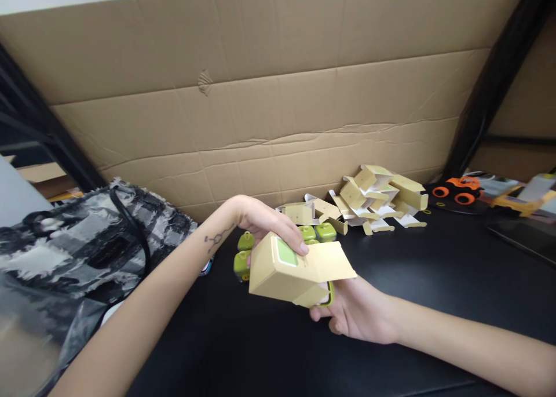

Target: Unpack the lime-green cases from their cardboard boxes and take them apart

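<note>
My left hand (264, 217) grips a small tan cardboard box (278, 269) with a green label from above, its flap open toward the right. My right hand (354, 310) is under the open end and pinches a green item (330, 295) at the box's mouth, mostly hidden by the flap. Both hands hover above the black table (434, 281). Just behind the box lie several green round gadgets (319, 232), some hidden by my left hand.
A heap of unfolded tan boxes (377, 203) lies at the back against a cardboard wall (278, 95). A black-and-white plastic bag (78, 240) fills the left. An orange toy truck (460, 189) and a yellow toy (527, 200) sit far right.
</note>
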A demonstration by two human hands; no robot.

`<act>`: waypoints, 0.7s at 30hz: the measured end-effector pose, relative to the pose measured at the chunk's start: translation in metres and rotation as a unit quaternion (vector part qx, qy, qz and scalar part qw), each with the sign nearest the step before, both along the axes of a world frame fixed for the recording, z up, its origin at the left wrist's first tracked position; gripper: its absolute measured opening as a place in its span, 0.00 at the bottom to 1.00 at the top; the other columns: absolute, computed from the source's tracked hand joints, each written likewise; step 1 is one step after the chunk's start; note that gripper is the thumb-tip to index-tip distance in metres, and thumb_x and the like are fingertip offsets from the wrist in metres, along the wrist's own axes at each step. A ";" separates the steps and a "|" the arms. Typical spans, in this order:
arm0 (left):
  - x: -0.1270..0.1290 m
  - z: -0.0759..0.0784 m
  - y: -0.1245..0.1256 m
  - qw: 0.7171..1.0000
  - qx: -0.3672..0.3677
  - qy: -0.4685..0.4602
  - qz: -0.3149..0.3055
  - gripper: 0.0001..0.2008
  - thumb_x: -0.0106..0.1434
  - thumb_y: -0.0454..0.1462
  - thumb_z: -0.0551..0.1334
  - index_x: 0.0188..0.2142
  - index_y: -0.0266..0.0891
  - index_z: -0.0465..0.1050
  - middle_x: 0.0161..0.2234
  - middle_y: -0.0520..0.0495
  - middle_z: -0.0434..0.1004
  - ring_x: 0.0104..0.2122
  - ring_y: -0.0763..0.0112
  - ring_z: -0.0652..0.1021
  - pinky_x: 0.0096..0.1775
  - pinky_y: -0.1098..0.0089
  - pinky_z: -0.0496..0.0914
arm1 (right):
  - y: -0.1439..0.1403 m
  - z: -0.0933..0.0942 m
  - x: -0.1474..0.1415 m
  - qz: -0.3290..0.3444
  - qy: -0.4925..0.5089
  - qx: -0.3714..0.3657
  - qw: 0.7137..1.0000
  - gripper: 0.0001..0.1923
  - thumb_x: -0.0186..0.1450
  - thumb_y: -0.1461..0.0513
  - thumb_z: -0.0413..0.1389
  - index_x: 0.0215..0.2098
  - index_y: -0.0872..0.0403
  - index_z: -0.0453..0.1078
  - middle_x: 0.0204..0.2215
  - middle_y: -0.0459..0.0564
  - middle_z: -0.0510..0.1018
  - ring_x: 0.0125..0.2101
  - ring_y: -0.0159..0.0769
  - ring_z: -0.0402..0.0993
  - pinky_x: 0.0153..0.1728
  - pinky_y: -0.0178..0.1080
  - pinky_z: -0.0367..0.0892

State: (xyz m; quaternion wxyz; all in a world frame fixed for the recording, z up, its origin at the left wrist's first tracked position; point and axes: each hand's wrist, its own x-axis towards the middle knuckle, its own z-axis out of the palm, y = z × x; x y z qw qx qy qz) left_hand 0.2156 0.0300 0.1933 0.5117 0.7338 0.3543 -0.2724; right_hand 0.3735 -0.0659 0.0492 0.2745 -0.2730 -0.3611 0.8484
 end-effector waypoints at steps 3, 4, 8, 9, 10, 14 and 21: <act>-0.011 0.002 -0.006 0.998 0.037 -0.040 0.017 0.24 0.53 0.49 0.64 0.45 0.39 0.68 0.34 0.49 0.75 0.28 0.68 0.76 0.24 0.73 0.71 | 0.003 0.005 0.002 -0.035 -0.047 0.073 0.996 0.22 0.65 0.45 0.44 0.34 0.56 0.65 0.23 0.44 0.71 0.18 0.23 0.67 0.14 0.23 0.59; -0.017 0.002 -0.010 0.997 0.045 -0.060 0.024 0.24 0.53 0.49 0.64 0.46 0.40 0.66 0.36 0.50 0.74 0.29 0.70 0.76 0.25 0.75 0.71 | 0.006 0.009 0.005 -0.049 -0.066 0.106 0.991 0.23 0.64 0.45 0.43 0.34 0.55 0.64 0.21 0.43 0.69 0.16 0.23 0.65 0.13 0.23 0.58; -0.054 -0.015 -0.025 0.983 0.001 -0.172 0.069 0.32 0.50 0.49 0.68 0.50 0.43 0.58 0.33 0.53 0.75 0.26 0.74 0.76 0.26 0.78 0.69 | 0.017 0.032 0.029 -0.078 -0.173 0.261 0.946 0.18 0.59 0.47 0.52 0.35 0.53 0.62 0.17 0.39 0.67 0.13 0.26 0.62 0.10 0.26 0.55; -0.066 -0.024 -0.029 0.977 -0.021 -0.196 0.084 0.31 0.50 0.48 0.69 0.49 0.43 0.59 0.33 0.53 0.76 0.26 0.74 0.76 0.26 0.78 0.69 | 0.018 0.038 0.035 -0.078 -0.202 0.297 0.930 0.17 0.57 0.50 0.56 0.35 0.53 0.62 0.17 0.39 0.68 0.14 0.27 0.63 0.11 0.27 0.55; -0.077 -0.034 -0.033 0.971 -0.057 -0.209 0.097 0.33 0.49 0.47 0.70 0.49 0.43 0.58 0.35 0.52 0.77 0.26 0.74 0.77 0.25 0.78 0.69 | 0.018 0.043 0.040 -0.079 -0.224 0.325 0.915 0.16 0.54 0.54 0.60 0.34 0.53 0.64 0.18 0.39 0.68 0.15 0.27 0.63 0.12 0.27 0.55; -0.112 -0.082 -0.044 0.937 -0.188 -0.244 0.165 0.38 0.37 0.37 0.75 0.48 0.41 0.63 0.34 0.53 0.77 0.27 0.73 0.78 0.24 0.80 0.68 | 0.009 0.047 0.039 -0.049 -0.407 0.526 0.745 0.14 0.48 0.62 0.64 0.32 0.54 0.67 0.23 0.42 0.71 0.22 0.31 0.66 0.21 0.31 0.56; -0.113 -0.132 -0.051 0.903 -0.244 -0.266 0.233 0.33 0.39 0.45 0.74 0.45 0.41 0.69 0.33 0.53 0.76 0.28 0.75 0.77 0.27 0.80 0.68 | -0.003 0.040 0.023 -0.018 -0.502 0.623 0.600 0.27 0.57 0.51 0.60 0.51 0.53 0.61 0.40 0.51 0.76 0.36 0.44 0.75 0.33 0.38 0.65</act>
